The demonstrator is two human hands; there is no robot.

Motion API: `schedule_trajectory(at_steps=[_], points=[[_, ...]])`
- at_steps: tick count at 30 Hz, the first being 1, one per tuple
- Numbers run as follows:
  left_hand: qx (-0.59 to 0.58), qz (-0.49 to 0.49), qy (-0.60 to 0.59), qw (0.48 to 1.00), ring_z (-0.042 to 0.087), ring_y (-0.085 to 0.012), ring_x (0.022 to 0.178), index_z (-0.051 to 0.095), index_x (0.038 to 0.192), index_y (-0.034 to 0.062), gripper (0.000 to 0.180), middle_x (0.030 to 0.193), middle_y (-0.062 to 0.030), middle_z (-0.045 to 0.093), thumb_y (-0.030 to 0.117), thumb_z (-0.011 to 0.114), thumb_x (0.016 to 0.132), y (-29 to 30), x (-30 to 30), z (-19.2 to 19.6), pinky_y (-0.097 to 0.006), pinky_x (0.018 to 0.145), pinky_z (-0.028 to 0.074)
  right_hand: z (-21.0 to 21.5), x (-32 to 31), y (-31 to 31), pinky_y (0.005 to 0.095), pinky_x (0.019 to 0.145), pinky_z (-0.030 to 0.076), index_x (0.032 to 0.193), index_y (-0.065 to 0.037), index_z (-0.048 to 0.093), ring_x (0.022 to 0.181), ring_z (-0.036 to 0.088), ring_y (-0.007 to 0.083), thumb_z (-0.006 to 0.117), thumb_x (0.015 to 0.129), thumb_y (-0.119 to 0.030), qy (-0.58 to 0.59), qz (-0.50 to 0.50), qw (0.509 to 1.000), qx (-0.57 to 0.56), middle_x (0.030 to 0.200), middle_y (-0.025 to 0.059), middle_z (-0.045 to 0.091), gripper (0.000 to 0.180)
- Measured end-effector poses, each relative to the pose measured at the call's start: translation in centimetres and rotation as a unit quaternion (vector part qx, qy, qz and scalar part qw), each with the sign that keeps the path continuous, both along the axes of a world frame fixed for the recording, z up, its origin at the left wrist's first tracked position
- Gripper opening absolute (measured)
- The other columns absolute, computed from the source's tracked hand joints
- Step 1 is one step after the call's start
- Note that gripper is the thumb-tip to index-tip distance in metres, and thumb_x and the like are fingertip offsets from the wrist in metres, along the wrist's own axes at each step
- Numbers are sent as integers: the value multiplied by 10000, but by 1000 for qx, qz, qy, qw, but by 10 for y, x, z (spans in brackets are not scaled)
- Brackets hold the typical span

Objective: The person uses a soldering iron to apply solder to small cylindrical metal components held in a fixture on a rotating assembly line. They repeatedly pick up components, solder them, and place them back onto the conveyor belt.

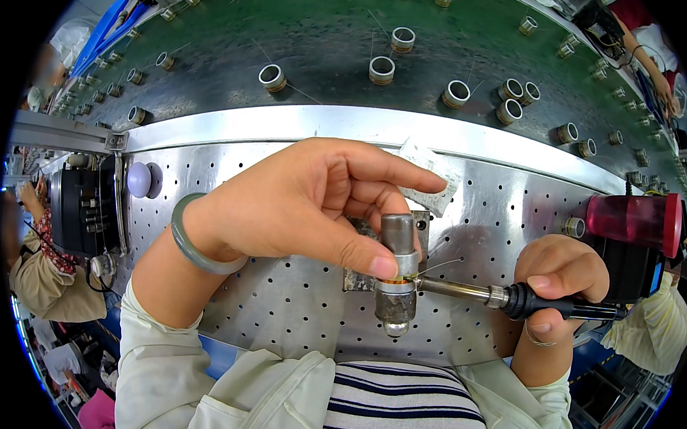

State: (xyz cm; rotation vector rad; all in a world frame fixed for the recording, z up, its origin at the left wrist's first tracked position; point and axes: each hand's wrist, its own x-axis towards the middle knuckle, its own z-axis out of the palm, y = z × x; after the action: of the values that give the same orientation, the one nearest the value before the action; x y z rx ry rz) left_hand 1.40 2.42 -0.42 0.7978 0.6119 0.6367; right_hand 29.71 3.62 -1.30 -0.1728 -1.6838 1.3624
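My left hand, wearing a grey-green bangle, pinches a small metal ring with copper winding at the middle of the table. Through that ring runs a grey metal rod, its lower part ending in a rounded shiny tip. The thumb presses on the ring's side while the index finger stretches away to the right. My right hand is closed round the black handle of a soldering iron. Its tip meets the winding on the ring's right side, where thin wires stick out.
Under my hands lies a perforated metal tabletop. Beyond its raised edge, a green conveyor belt carries several metal rings. A red transparent container stands at right, a black device and a lilac ball at left. Other people sit on both sides.
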Motion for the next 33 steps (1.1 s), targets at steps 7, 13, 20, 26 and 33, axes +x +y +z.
schedule_trajectory(at_steps=[7,13,20,26,33], points=[[10,17,21,1000,644,-151,862,402,1335,-97,747,975,-205,632,-97,749,673,-4,4,4,-161,632,549,-3,2,1,263,395,376,958,98,591,450,537,168,772,692,25,23,0,1000,-13,693,149,608,330],[9,10,17,1000,639,-146,877,395,1339,-97,743,974,-207,632,-104,737,680,-3,4,4,-155,635,545,-2,3,2,267,404,390,975,102,584,460,546,173,766,700,25,16,13,1000,3,714,156,615,338],[-15,22,15,1000,637,-143,880,394,1343,-92,739,978,-203,634,-101,723,681,-6,0,12,-159,638,539,-3,-4,-3,264,408,386,932,86,583,454,530,165,761,720,-16,9,-14,1000,-18,699,138,606,295],[5,20,-6,1000,638,-163,868,400,1352,-70,734,983,-190,641,-109,717,691,-8,-12,-2,-187,682,538,-3,-16,-18,251,387,328,855,38,559,415,449,131,753,769,-103,55,-86,989,-107,609,53,540,255],[265,258,274,888,607,-123,867,623,1146,9,400,979,-74,653,6,717,757,38,-83,18,-250,795,501,20,-22,-23,231,393,412,802,3,508,417,527,135,770,776,-177,35,-194,976,-86,589,68,554,319]])
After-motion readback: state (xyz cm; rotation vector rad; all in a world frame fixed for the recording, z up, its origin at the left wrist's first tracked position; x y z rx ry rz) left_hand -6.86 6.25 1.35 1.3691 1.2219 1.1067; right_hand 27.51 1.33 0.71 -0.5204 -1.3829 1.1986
